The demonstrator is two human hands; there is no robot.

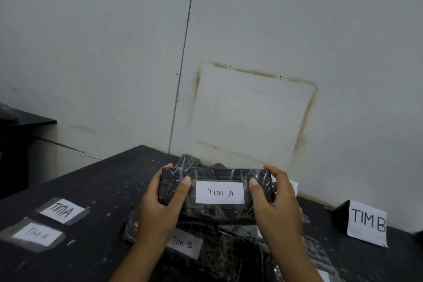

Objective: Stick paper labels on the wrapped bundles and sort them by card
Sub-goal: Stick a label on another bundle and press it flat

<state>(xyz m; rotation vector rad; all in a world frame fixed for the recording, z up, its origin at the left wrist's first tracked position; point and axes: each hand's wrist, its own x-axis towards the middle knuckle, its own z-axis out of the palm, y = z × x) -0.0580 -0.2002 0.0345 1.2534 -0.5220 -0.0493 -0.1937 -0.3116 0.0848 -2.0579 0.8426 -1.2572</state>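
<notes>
1. The left hand [160,201] and the right hand [277,204] each grip one end of the wrapped bundle [217,174]. The thumbs lie on its front face and the other fingers are curled behind it. The bundle is held in the air above the pile [229,256] of other bundles, near the wall.
2. The TIM A label [220,192] sits in the middle of the front face. The thumbs are beside it, not on it. The wrap looks glossy and wrinkled, so I think an edge of the paper could lift if it is not pressed down well.
3. The same smooth wrap could let the bundle slip out of the hands, because they hold only the two ends.
4. In the pile directly below, one bundle carries a TIM B label [184,245]. If the held bundle falls or is put back there, the two groups become mixed.
5. Only the TIM B card [366,223] is visible, standing at the right. No TIM A card is in view, so there is a risk of putting the bundle on the wrong side.
6. Two spare labels [61,210] lie on the surface [103,190] at the left. A bundle put on them could catch them.
</notes>
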